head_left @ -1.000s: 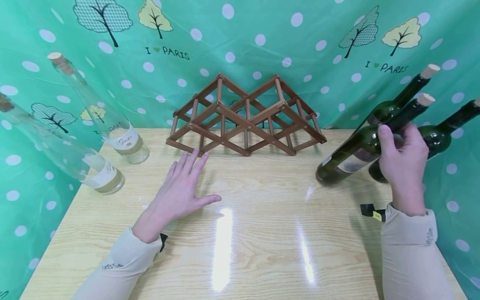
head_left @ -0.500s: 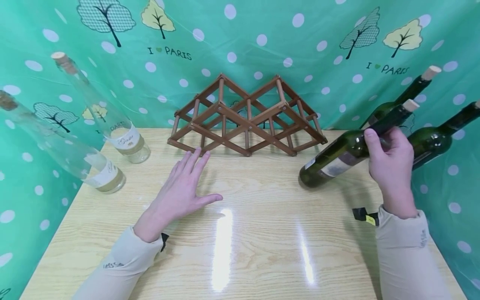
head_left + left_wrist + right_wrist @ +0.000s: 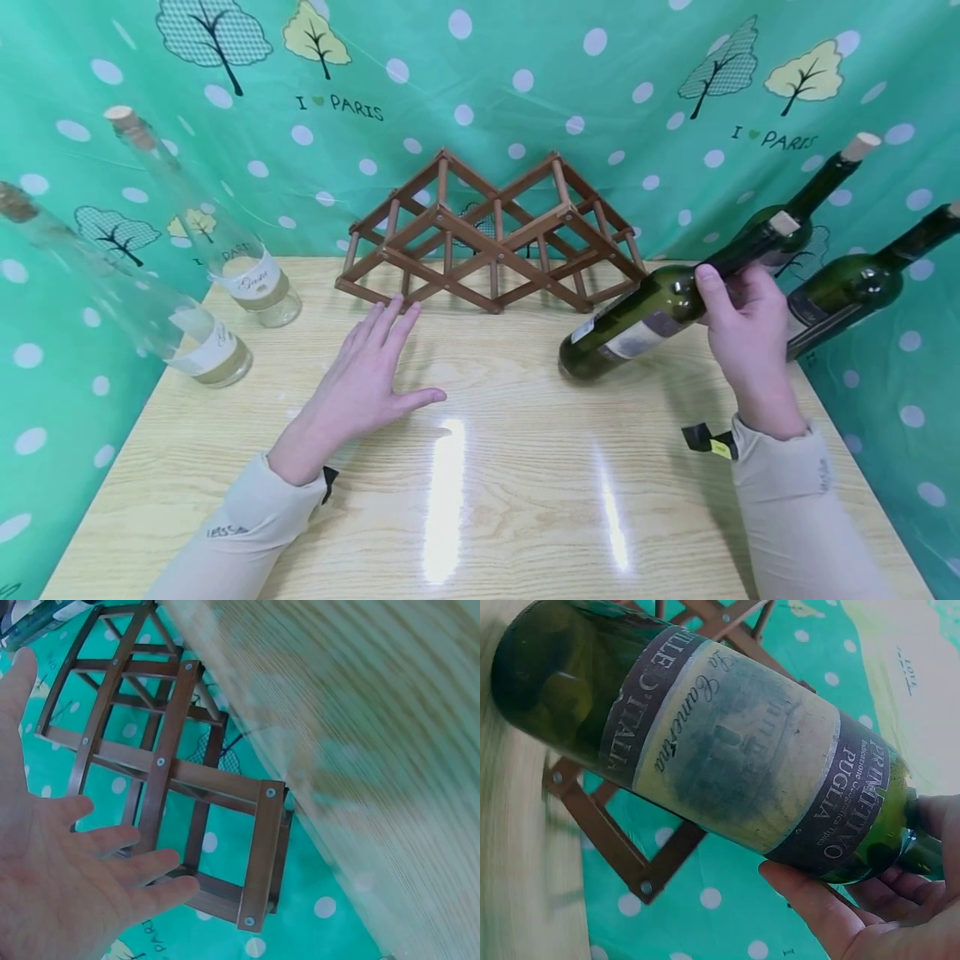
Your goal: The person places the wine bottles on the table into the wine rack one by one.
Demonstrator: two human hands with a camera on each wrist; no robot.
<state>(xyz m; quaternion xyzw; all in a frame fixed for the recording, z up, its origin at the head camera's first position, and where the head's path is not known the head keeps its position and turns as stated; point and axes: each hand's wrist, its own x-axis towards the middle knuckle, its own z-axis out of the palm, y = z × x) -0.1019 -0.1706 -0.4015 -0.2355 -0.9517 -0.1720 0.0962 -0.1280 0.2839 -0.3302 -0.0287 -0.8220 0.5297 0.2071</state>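
Observation:
A green wine bottle (image 3: 637,325) with a cork leans in my right hand (image 3: 750,342), which grips it around the shoulder and lower neck. Its base points toward the left and its neck slants up to the right. In the right wrist view the bottle's label (image 3: 735,750) faces the camera. Toward the back of the table stands a brown wooden lattice wine rack (image 3: 495,254). My left hand (image 3: 356,375) is spread with straight fingers, its fingertips at the rack's front left corner. Whether they touch the rack, I cannot tell.
Two more green bottles, a rear one (image 3: 813,196) and a right one (image 3: 862,283), stand at the right. Two clear corked bottles, one nearer (image 3: 202,342) and one farther (image 3: 255,279), stand at the left. A green polka-dot cloth (image 3: 517,117) hangs around the wooden table (image 3: 525,483).
My right hand has carried the green wine bottle leftward, away from the other two green bottles and toward the rack. My left hand has stayed at the rack's corner.

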